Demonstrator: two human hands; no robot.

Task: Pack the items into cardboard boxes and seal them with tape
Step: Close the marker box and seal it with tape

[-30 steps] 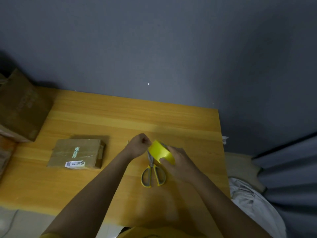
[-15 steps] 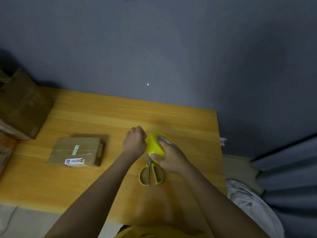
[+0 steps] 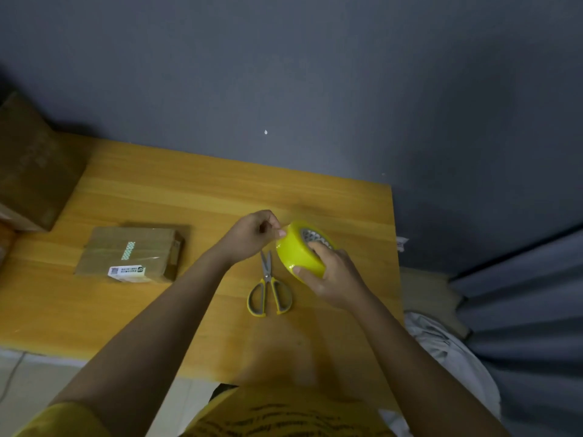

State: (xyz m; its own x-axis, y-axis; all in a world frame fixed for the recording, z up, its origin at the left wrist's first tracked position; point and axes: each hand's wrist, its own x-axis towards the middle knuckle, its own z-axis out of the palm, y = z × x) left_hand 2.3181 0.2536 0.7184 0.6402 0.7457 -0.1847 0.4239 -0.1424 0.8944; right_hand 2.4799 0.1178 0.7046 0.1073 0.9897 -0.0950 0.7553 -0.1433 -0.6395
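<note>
Tape: the right hand (image 3: 334, 279) is holding the yellow roll (image 3: 299, 250) just above the counter (image 3: 195, 197), near its right edge, thumb on the near rim and fingers (image 3: 318, 246) curling into the core.
Roll axis: the core is pointing up and away to the right, so the yellow band is facing the left hand (image 3: 252, 234).
Left fingers: they are pressing together in a pinch at the roll's upper left rim, seemingly on the loose tape end; the end itself is too small to make out.
Key relation: the roll is lying directly right of the pinch, so a pull leftward would probably peel a strip.
Scissors (image 3: 268, 288): they are lying closed on the counter just below both hands, blades pointing to the far edge; the right hand is nearer the handles.
Box (image 3: 132, 253): it is sitting closed near the left edge, well apart from the hands, with a label and tape on top; contents are hidden.
Big box (image 3: 34, 165): it is sitting at the far left corner, interior not visible.
</note>
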